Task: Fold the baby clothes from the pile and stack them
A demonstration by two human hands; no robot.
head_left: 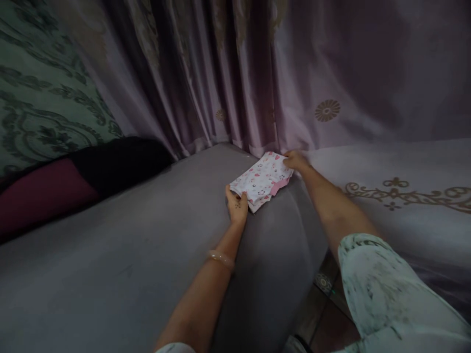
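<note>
White cloth [257, 179], gripped at both ends

The left hand [237, 206] gripped the cloth's near end; the right hand [297, 162] pinched its far end. It looked folded and seemed to rest on the grey surface [147, 235], near the curtain [305, 73]. Uneven pulling could have spread its loose layers.

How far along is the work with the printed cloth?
Done: the printed cloth looks folded, with layered edges.
In hand: the left hand and right hand hold opposite ends over the grey surface.
Remaining: probably releasing it, since both hands grip it; anything further, I cannot tell.
</note>
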